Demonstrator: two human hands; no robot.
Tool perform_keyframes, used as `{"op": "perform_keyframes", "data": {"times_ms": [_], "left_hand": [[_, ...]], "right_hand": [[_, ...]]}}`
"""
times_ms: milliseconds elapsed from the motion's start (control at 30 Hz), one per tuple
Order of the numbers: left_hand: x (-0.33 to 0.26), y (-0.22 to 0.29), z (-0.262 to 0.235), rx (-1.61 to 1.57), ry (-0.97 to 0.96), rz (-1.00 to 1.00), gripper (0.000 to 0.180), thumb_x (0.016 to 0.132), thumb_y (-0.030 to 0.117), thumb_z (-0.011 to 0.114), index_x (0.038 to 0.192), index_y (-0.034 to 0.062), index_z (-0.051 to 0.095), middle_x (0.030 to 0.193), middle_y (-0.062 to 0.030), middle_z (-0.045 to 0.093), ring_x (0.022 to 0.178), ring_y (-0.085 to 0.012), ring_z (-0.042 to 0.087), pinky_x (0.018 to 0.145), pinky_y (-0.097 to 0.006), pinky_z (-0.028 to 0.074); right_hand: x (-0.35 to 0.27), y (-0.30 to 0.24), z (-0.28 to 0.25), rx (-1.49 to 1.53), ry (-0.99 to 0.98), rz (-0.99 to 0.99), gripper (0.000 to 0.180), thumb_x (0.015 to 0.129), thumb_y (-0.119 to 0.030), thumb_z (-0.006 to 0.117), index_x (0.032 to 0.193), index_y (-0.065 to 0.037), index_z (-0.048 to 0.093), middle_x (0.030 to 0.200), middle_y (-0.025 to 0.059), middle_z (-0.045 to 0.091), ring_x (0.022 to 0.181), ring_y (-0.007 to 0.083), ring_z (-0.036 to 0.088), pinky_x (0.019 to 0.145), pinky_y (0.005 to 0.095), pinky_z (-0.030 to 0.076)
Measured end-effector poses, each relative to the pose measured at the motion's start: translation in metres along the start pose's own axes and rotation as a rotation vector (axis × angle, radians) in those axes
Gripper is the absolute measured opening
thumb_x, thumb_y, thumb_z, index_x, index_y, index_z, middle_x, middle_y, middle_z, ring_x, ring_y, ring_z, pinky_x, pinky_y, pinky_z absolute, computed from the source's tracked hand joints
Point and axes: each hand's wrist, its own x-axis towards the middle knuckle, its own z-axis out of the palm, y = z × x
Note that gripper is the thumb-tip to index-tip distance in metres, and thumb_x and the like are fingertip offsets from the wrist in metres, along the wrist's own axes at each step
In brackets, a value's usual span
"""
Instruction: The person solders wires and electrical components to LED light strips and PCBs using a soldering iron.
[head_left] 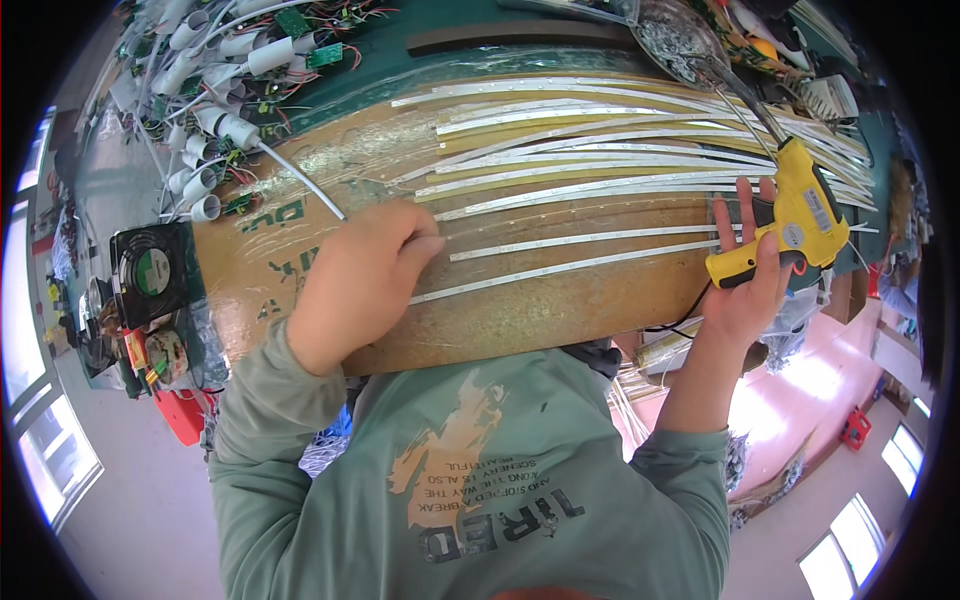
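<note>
My left hand [365,275] is closed over the left part of the board, thumb and fingers pressed together; what they pinch, if anything, is hidden. Beside its fingertips begins a thin white LED strip [580,243], and the end of a nearer strip [560,275] lies by the same hand. A yellow glue gun [805,210] rests in my right hand [750,275], thumb against its handle and some fingers stretched out. Its nozzle points up and away, toward a dark metal pan [680,45]. More white strips [560,185] fan across the brown board [530,325].
White cylindrical housings [235,130] with wires and green circuit boards are heaped at the far left. A white cable [300,180] runs from the heap to my left hand. A black fan [150,270] stands at the board's left edge. A dark bar [520,37] lies at the back.
</note>
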Motion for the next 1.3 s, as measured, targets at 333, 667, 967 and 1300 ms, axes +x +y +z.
{"op": "perform_keyframes", "data": {"times_ms": [333,667,967,1300], "left_hand": [[0.018,0.007,0.003,-0.408,-0.243,-0.322,0.015,0.096,0.015,0.064,0.103,0.0025,0.068,0.076,-0.0062,0.065,0.067,-0.0163,0.06,0.063,-0.031,0.048],[0.011,0.01,0.032,0.176,0.001,0.125,0.012,0.094,0.016,0.064,0.097,0.005,0.064,0.084,-0.0156,0.066,0.078,-0.0364,0.066,0.066,-0.044,0.051],[0.005,0.014,0.018,0.373,0.149,0.18,0.018,0.088,0.021,0.072,0.096,0.0064,0.066,0.088,-0.0108,0.065,0.077,-0.0333,0.065,0.064,-0.043,0.052],[-0.034,-0.024,0.002,0.268,0.107,0.27,0.015,0.083,0.015,0.076,0.095,0.0093,0.069,0.089,-0.0083,0.064,0.079,-0.0303,0.065,0.067,-0.041,0.052]], "right_hand": [[0.002,-0.006,-0.018,-0.035,-0.012,-0.052,0.069,0.1,-0.019,0.062,0.155,-0.001,0.025,0.147,0.0234,0.047,0.132,0.0427,0.053,0.111,0.0571,0.046],[-0.009,0.007,-0.016,-0.032,0.002,-0.041,0.069,0.1,-0.021,0.061,0.155,0.0,0.025,0.146,0.0234,0.047,0.134,0.0433,0.051,0.115,0.0547,0.042],[-0.014,0.008,-0.02,-0.035,0.044,-0.012,0.065,0.101,-0.016,0.057,0.155,0.0,0.025,0.146,0.0234,0.047,0.135,0.0438,0.049,0.115,0.0552,0.042],[-0.008,0.009,-0.025,-0.086,-0.019,-0.08,0.073,0.103,-0.033,0.056,0.157,0.002,0.02,0.15,0.0254,0.044,0.14,0.0434,0.045,0.122,0.0524,0.034]]}}
